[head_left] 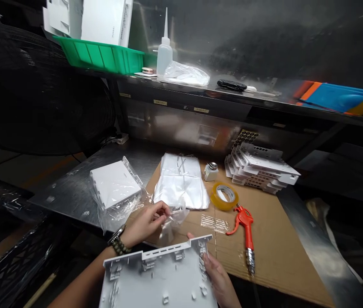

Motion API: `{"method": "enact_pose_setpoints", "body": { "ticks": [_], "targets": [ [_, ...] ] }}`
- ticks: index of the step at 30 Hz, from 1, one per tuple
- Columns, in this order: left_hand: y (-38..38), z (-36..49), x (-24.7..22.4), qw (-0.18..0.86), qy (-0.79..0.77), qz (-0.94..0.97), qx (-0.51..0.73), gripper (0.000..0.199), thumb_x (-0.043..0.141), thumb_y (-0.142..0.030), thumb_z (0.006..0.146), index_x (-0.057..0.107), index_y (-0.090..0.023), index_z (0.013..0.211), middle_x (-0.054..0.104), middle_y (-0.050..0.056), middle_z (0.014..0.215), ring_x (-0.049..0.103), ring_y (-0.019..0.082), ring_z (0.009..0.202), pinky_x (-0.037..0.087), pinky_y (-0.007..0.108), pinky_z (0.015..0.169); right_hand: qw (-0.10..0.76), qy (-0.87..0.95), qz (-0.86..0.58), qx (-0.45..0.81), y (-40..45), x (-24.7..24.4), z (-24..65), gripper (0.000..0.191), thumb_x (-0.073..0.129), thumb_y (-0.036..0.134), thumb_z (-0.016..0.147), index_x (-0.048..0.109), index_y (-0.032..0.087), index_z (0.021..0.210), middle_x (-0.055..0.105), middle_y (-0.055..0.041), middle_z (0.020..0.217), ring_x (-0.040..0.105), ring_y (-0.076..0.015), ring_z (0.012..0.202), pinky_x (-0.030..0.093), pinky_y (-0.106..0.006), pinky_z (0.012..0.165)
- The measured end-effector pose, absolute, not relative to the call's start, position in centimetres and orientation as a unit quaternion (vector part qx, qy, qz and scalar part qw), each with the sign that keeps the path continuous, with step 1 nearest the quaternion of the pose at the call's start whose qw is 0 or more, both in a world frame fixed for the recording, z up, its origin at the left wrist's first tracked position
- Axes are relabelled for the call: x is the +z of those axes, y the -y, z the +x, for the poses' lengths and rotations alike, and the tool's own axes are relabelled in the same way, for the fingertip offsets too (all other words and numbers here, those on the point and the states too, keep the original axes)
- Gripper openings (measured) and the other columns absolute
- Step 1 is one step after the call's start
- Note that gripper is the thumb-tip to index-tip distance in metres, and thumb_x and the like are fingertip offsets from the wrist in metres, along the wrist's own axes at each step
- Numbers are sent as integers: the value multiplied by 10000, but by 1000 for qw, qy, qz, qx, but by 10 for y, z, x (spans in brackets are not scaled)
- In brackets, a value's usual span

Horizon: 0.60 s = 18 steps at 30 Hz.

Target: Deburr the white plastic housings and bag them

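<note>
My right hand (217,273) grips the right edge of a white plastic housing (156,282), its ribbed inner side turned up, close to me. Beyond the housing, my left hand (152,219) is closed in a pinch on a clear plastic bag (177,214). That bag lies just in front of a stack of clear bags (181,182) on the cardboard. Left of my left hand, a white housing (115,184) sits on the metal table, with clear film around it.
A roll of yellow tape (224,196), a red air gun (245,224) and a small white bottle (211,172) stand or lie on the cardboard (281,248). Stacked white housings (260,167) are at the back right. The shelf above holds a green bin (101,55) and a squeeze bottle (164,57).
</note>
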<state>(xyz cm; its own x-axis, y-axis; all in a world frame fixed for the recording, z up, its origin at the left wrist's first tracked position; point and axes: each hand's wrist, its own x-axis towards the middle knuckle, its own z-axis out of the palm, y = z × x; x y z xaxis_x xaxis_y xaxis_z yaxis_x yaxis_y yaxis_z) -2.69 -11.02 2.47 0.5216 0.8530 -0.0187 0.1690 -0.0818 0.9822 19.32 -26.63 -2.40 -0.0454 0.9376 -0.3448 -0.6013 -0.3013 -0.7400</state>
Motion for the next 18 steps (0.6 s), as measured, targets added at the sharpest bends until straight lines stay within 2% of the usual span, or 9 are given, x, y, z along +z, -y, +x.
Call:
{"method": "enact_pose_setpoints", "body": {
  "ticks": [2, 7, 10, 13, 15, 18],
  "targets": [
    [115, -20, 25, 576, -377, 661, 299, 172, 731, -339, 917, 624, -205, 927, 705, 35, 919, 676, 208, 883, 520, 340, 794, 552, 208, -394, 705, 262, -21, 186, 596, 778, 597, 837, 740, 246, 1317, 766, -139, 1248, 686, -339, 1219, 500, -500, 1080],
    [131, -1, 15, 628, -337, 627, 313, 374, 825, -387, 835, 498, -226, 914, 709, 20, 925, 705, 182, 854, 569, 356, 830, 543, 260, -368, 709, 252, -21, 178, 524, 747, 571, 877, 755, 253, 1294, 730, -129, 1330, 633, -325, 1296, 467, -468, 1113],
    [136, 5, 5, 632, -330, 620, 327, 440, 858, -404, 785, 460, -232, 859, 664, -10, 836, 672, 152, 744, 581, 347, 782, 531, 269, -378, 709, 251, -21, 179, 515, 761, 578, 868, 774, 238, 1253, 754, -131, 1270, 664, -321, 1239, 476, -460, 1096],
    [135, 3, -1, 602, -339, 635, 345, 425, 838, -415, 786, 454, -235, 806, 606, -24, 764, 610, 142, 667, 555, 321, 692, 531, 244, -397, 708, 252, -16, 186, 518, 786, 565, 852, 780, 218, 1237, 792, -131, 1143, 719, -315, 1122, 508, -460, 1053],
    [132, -2, 1, 556, -351, 659, 365, 322, 764, -391, 831, 495, -227, 761, 607, 18, 824, 616, 175, 744, 533, 327, 697, 531, 224, -407, 708, 255, -13, 193, 544, 803, 571, 833, 778, 210, 1239, 800, -134, 1097, 737, -314, 1081, 529, -460, 1027],
    [130, -7, 14, 473, -366, 712, 368, 174, 600, -260, 879, 680, -205, 734, 666, 119, 1177, 614, 268, 1083, 494, 415, 926, 539, 207, -408, 707, 257, -12, 200, 588, 810, 590, 817, 767, 207, 1262, 798, -144, 1112, 735, -324, 1101, 542, -472, 1017]
  ]
}}
